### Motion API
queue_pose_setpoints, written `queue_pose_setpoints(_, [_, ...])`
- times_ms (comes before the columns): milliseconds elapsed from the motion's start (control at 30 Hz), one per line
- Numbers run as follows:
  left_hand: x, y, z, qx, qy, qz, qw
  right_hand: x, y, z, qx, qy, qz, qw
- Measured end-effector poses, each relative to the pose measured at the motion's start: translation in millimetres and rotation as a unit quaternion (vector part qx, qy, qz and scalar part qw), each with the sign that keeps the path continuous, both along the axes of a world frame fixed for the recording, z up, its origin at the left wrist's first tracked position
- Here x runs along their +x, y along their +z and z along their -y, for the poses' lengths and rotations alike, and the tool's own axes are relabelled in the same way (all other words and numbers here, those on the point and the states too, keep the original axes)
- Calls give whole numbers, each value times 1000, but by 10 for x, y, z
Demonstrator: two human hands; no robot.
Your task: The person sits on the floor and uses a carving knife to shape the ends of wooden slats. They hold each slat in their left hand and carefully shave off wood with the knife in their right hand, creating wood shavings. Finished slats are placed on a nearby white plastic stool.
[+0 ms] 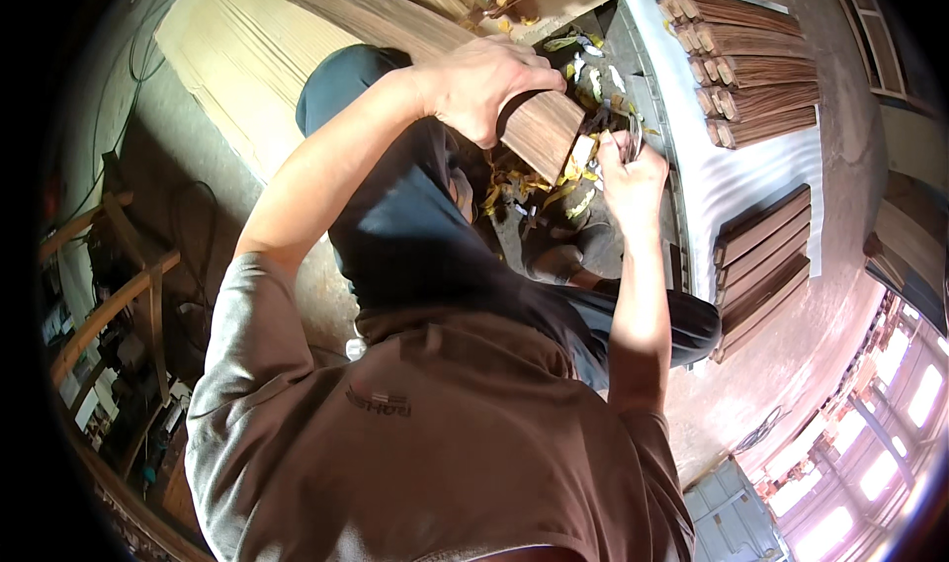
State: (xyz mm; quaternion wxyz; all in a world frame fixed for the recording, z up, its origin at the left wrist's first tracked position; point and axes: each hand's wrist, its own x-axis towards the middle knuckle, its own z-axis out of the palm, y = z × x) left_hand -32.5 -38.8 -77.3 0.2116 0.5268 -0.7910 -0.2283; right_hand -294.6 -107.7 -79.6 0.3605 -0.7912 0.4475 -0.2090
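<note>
My left hand (484,83) is wrapped over a long brown wooden board (544,132), near its close end. The board slants from the upper left down toward the middle, across my raised left knee. Beside that end, my right hand (633,172) is closed on a small metal tool (634,132), perhaps scissors or pliers; its exact kind is too small to tell. Yellow and white scraps (576,172) lie on the floor under the board's end and around it.
A white sheet (692,181) at the right bears bundled wood strips (756,58) and a stack of dark slats (766,256). Flattened cardboard (232,58) lies at the upper left. A wooden frame (109,315) stands at far left, and a grey-blue case (732,513) sits lower right.
</note>
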Motion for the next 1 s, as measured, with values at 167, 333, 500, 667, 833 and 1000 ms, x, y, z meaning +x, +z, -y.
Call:
queue_pose_setpoints(167, [62, 102, 14, -58, 26, -16, 998, -158, -351, -86, 49, -17, 60, 997])
queue_pose_setpoints(333, [108, 125, 64, -80, 76, 2, 994, -358, -86, -412, 186, -10, 129, 974])
queue_pose_setpoints(500, [108, 113, 82, -66, 53, 1, 996, -331, 263, -647, 189, -26, 217, 957])
queue_pose_setpoints(667, [147, 65, 106, -77, 52, 8, 996, -480, 355, -766, 161, 56, 245, 954])
queue_pose_setpoints(833, [168, 6, 235, -85, 120, 60, 987, -720, 852, -714, 196, -22, 441, 875])
queue_pose_setpoints(1000, [194, 26, 198, -71, 104, 48, 991, -759, 273, -157, -100, -58, -143, 983])
